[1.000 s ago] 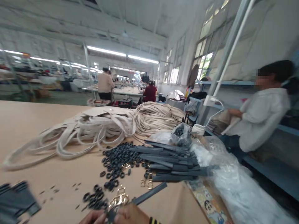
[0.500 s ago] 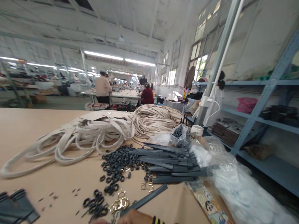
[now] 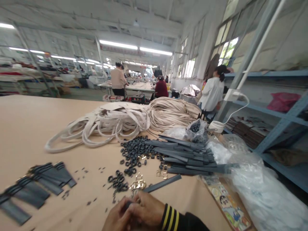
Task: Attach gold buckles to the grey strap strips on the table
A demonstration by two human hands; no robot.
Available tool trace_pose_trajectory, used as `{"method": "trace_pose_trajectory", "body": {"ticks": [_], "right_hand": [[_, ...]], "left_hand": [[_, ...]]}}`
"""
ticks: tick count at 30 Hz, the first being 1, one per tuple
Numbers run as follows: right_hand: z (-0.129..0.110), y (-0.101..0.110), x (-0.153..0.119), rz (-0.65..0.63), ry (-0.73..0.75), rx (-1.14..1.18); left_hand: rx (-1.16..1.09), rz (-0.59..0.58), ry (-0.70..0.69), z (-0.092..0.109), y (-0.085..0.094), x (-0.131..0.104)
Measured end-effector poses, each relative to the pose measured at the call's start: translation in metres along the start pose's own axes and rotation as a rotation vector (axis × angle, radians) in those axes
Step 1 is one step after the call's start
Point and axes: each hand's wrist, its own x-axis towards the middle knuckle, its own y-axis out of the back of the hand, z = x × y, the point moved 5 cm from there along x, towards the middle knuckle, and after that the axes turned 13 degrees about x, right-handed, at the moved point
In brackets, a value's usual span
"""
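My left hand (image 3: pixel 117 216) and my right hand (image 3: pixel 148 210) are pressed together at the bottom edge, both closed around one end of a dark grey strap (image 3: pixel 162 183) that runs up and right over the table. Gold buckles (image 3: pixel 137 184) lie just beyond my fingers. Loose black rings (image 3: pixel 136 150) spread further up. A stack of dark grey straps (image 3: pixel 190 157) lies to the right of the rings. A row of finished dark straps (image 3: pixel 36 186) lies at the left.
Cream webbing loops (image 3: pixel 108 123) and coiled cream cord (image 3: pixel 173 112) cover the far table (image 3: pixel 29 128). Clear plastic bags (image 3: pixel 260 195) hang off the right edge by blue shelving (image 3: pixel 284 122). A person in white (image 3: pixel 211 94) stands near the shelving; others work further back.
The view has dropped and swung left, so both hands and the finished straps show more fully. The person in white has moved from close on the right to farther back.
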Motion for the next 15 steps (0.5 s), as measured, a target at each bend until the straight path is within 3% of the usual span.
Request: {"method": "trace_pose_trajectory", "body": {"ticks": [6,11,15], "right_hand": [[-0.019,-0.007,-0.011,-0.158,0.131,-0.162],[-0.015,-0.007,-0.016,-0.250,-0.012,-0.030],[-0.016,-0.004,-0.017,-0.226,-0.073,0.060]], "left_hand": [[-0.070,0.096,0.029,-0.009,-0.001,-0.011],[-0.255,0.104,0.059,-0.014,0.003,-0.012],[-0.465,0.106,0.077,-0.005,0.002,-0.012]]}}
